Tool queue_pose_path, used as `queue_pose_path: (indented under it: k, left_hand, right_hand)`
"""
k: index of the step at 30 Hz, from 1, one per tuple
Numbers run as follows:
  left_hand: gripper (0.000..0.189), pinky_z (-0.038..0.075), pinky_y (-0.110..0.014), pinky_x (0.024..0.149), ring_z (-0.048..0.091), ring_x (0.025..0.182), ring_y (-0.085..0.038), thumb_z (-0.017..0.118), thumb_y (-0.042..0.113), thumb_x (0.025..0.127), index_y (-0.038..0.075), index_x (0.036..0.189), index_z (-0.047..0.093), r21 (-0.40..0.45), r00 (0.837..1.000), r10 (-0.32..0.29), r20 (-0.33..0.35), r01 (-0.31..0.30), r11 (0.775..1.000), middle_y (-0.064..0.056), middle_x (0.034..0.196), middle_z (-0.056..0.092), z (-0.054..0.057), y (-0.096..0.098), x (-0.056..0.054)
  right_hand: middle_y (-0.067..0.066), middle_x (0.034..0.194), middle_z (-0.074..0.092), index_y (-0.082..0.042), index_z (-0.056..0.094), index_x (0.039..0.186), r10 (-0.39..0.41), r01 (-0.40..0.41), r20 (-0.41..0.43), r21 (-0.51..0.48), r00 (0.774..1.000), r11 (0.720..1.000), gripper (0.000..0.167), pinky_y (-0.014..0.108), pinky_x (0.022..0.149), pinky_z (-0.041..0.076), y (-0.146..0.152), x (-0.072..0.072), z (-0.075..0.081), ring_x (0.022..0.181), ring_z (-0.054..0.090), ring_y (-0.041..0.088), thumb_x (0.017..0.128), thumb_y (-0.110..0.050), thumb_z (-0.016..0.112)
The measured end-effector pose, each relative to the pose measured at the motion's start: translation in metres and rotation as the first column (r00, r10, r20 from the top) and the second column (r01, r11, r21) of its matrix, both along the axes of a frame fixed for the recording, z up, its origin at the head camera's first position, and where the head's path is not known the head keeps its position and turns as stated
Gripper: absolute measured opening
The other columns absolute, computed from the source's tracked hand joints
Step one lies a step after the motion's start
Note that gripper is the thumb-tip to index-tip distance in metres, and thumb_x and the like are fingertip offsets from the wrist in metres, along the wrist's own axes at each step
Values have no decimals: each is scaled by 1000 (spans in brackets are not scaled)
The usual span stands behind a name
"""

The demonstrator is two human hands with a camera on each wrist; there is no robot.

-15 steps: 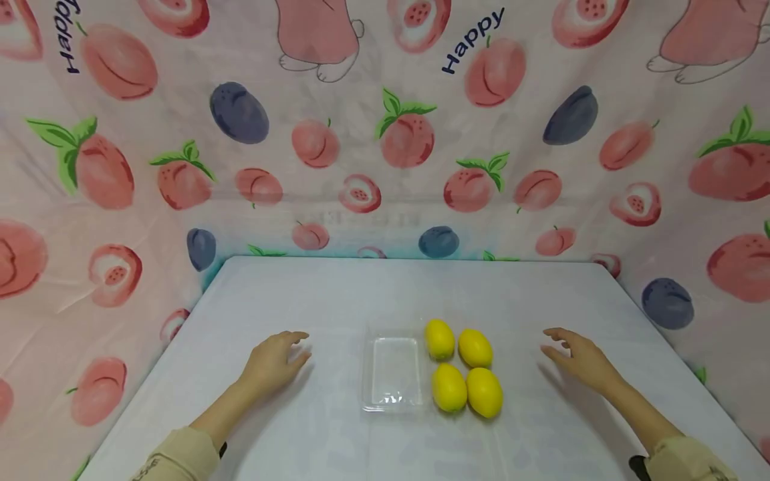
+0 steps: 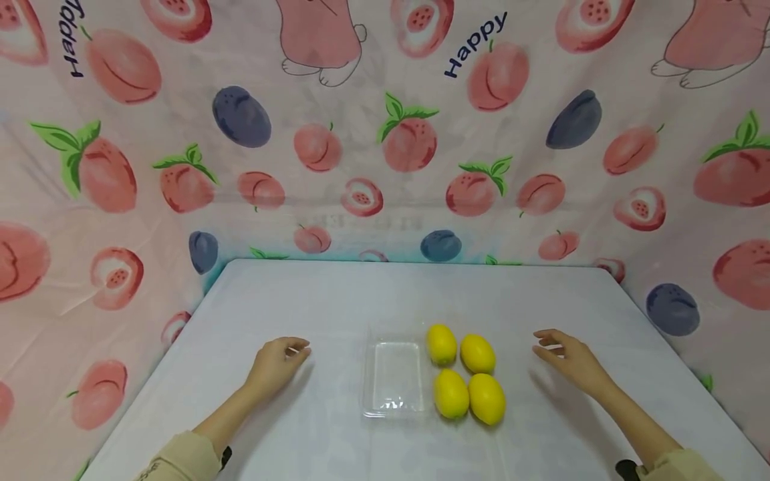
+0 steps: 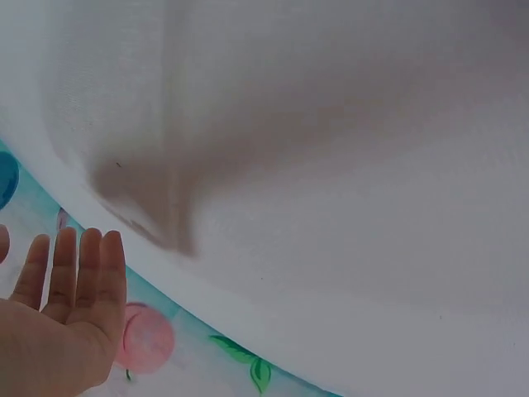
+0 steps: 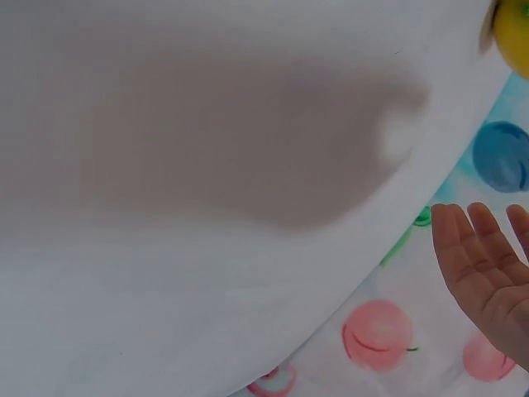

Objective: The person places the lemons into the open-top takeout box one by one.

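In the head view, my left hand (image 2: 278,366) hovers over the table to the left of a clear plastic box (image 2: 397,381), touching nothing. Its fingers (image 3: 87,273) look relaxed and slightly bent in the left wrist view. To the right of the lemons, my right hand (image 2: 571,361) is also held above the table with loose fingers (image 4: 475,240) and nothing in them. Several yellow lemons lie close together right beside the box, among them a back-left lemon (image 2: 442,345) and a front-right lemon (image 2: 487,399). One lemon (image 4: 517,33) shows at the right wrist view's corner.
A white-covered table (image 2: 313,294) lies under everything. Behind it and along both sides hangs a curtain (image 2: 361,147) printed with peaches and plums. The table's far edge meets this curtain.
My right hand has shifted slightly left, closer to the lemons. The left hand's thumb and fingertips have drawn nearer each other. The box and lemons keep their places on the table.
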State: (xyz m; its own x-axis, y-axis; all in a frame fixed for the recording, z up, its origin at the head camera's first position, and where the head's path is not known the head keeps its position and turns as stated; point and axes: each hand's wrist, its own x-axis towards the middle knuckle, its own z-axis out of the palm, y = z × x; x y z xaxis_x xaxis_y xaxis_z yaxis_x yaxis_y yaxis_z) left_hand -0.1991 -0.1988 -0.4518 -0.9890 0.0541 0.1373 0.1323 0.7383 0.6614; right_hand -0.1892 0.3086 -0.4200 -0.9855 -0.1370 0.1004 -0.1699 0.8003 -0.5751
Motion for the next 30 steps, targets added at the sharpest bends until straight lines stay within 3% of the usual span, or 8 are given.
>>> queue_pose_path:
  k: [7,11,15,21,23,28,30]
  left_hand:
    - [23,56,-29,68,66,83,-23,63,14,89,0,107,68,111,998,-14,66,6,994,-12,98,70,0,5,0]
    - [26,54,-24,58,64,73,-21,60,10,90,-5,110,65,253,988,-50,148,11,967,-16,94,68,4,11,3]
    - [29,56,-27,59,63,74,-19,58,11,90,-7,112,63,375,963,-73,258,-30,926,-18,94,67,9,23,7]
    - [32,58,-31,63,64,76,-15,57,11,89,-5,116,61,444,920,-52,389,-137,886,-14,95,69,13,39,17]
    - [35,58,-31,65,63,77,-14,56,13,89,-4,120,58,458,909,-79,409,-129,880,-13,96,69,13,42,21]
    - [42,58,-32,67,63,78,-14,55,16,90,-7,124,52,490,892,-199,407,-29,871,-19,102,67,13,51,30]
    - [42,58,-31,66,62,77,-13,56,16,89,-7,125,51,511,884,-220,412,-24,859,-18,101,67,12,56,31]
  right_hand:
    - [26,111,60,6,53,123,-1,6,83,-59,997,998,43,43,73,57,-12,3,6,93,63,38,94,-26,57]
    - [26,114,59,6,52,125,26,-9,141,-121,990,993,44,36,69,58,-18,7,7,94,64,35,95,-27,55]
    - [25,115,59,5,51,125,35,-6,173,-165,984,986,45,32,69,58,-25,12,9,96,64,34,95,-27,56]
    - [24,118,57,5,51,126,49,-1,218,-211,975,977,46,32,70,58,-38,20,13,97,63,33,94,-28,58]
    - [25,120,56,4,52,126,46,7,236,-218,971,976,46,32,70,58,-43,22,13,96,63,31,93,-29,59]
    - [25,122,55,3,53,125,50,15,274,-233,960,972,47,31,70,58,-52,27,13,93,63,26,92,-29,60]
    - [24,120,56,3,54,124,51,17,285,-229,957,973,46,31,69,58,-55,28,12,92,63,25,92,-28,60]
